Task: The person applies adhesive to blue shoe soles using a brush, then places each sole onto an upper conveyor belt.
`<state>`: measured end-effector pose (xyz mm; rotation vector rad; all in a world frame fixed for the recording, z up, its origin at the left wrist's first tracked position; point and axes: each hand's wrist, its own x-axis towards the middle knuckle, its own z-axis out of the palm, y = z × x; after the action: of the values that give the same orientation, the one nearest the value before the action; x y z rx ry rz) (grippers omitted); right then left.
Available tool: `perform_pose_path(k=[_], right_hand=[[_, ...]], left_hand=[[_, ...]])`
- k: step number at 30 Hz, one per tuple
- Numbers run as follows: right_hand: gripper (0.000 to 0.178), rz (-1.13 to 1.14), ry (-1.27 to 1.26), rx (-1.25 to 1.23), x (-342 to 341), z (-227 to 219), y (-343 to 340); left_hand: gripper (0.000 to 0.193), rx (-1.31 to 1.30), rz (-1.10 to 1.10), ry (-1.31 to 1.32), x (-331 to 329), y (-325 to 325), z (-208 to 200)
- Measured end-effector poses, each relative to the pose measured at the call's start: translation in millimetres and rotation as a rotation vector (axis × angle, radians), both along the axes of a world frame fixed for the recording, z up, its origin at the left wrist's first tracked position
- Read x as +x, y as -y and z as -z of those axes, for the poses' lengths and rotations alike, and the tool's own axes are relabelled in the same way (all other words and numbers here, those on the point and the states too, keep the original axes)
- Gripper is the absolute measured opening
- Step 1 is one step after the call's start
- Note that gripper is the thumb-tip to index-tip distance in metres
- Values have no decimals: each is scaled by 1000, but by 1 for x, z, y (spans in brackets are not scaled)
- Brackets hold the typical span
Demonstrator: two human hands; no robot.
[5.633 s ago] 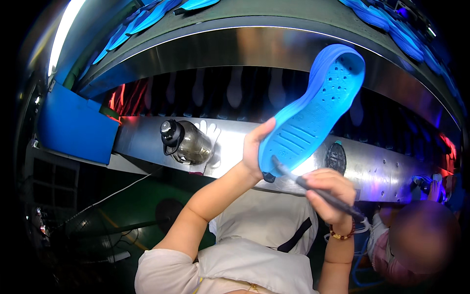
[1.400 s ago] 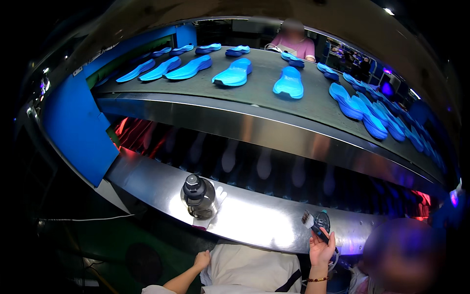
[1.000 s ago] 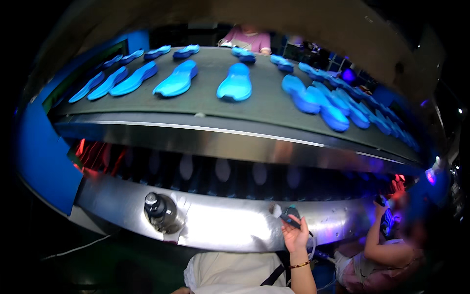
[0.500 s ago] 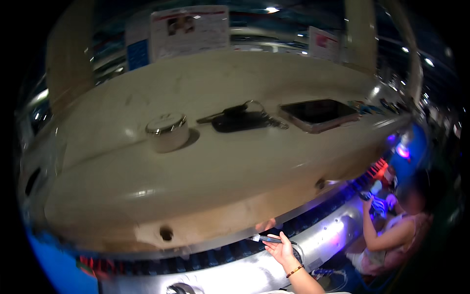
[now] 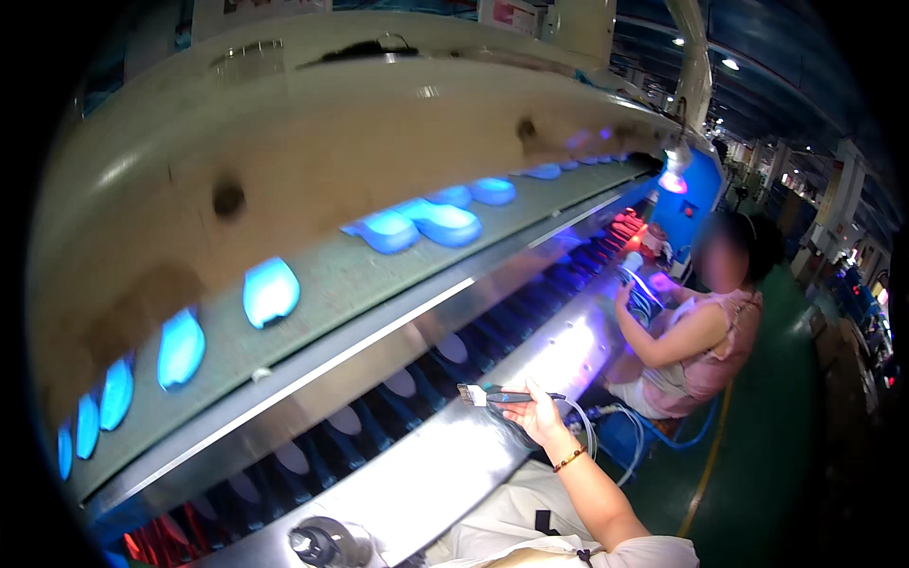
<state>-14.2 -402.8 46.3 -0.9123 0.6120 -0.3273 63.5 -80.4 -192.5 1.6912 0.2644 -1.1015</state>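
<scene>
right hand (image 5: pixel 540 415) holds brush (image 5: pixel 486 397); shiny metal ledge (image 5: pixel 421 485), green floor (image 5: pixel 743 431), perhaps pillars (image 5: pixel 837 204) beyond.

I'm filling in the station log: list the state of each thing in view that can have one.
Right hand: holding the brush
Brush: bristle end pointing left
Bottle: standing, black lid on
Blue soles: lying along the belt
Lamp: lit, purple
Bracelet: worn

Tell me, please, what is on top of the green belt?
Blue shoe soles lie along the green belt. The beige hood hides its far part, so anything there cannot be seen.
</scene>
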Motion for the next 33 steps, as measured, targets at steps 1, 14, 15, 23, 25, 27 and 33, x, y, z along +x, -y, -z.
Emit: perform_pose_path(k=[1, 14, 15, 23, 25, 27, 33], right_hand=[[49, 16, -24, 2, -17, 9, 1], [53, 151, 206, 102, -135, 51, 24], [54, 180, 212, 95, -137, 52, 29], [59, 138, 280, 128, -149, 67, 52], [59, 131, 293, 163, -147, 67, 54], [54, 85, 348, 157, -146, 75, 60], [27, 107, 352, 20, -147, 92, 65]], left_hand=[[29, -1, -29, -34, -18, -3, 12], [26, -5, -311, -300, -195, -16, 52], [26, 15, -303, -308, -195, -17, 45], [34, -143, 348, 340, -119, -5, -89], [32, -172, 450, 622, -82, 24, -163], [32, -291, 354, 945, -49, 58, -224], [28, -125, 288, 1948, 47, 176, -362]])
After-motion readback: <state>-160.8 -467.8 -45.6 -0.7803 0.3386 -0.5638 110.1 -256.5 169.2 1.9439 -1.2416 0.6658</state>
